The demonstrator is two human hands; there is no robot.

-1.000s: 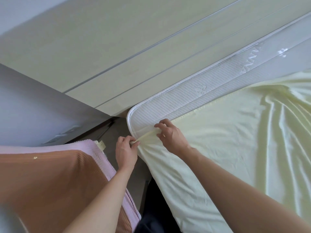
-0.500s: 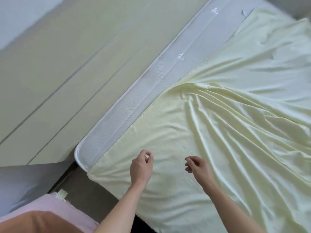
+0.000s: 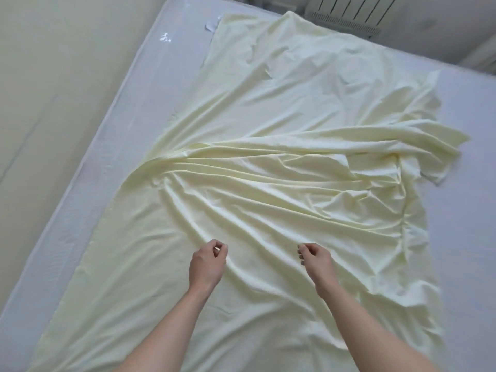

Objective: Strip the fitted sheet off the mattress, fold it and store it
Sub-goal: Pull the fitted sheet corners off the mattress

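- The pale yellow fitted sheet (image 3: 281, 157) lies loose and rumpled on top of the mattress (image 3: 112, 146), its edges pulled in so that bare white mattress shows along the left and on the right.
- Long folds fan out across the sheet from a bunched spot left of centre toward the right.
- The left hand (image 3: 206, 264) hovers over the near part of the sheet, fingers loosely curled, holding nothing.
- The right hand (image 3: 315, 260) hangs just to the right of it, also loosely curled and holding nothing.
- A radiator (image 3: 346, 12) stands beyond the far edge.
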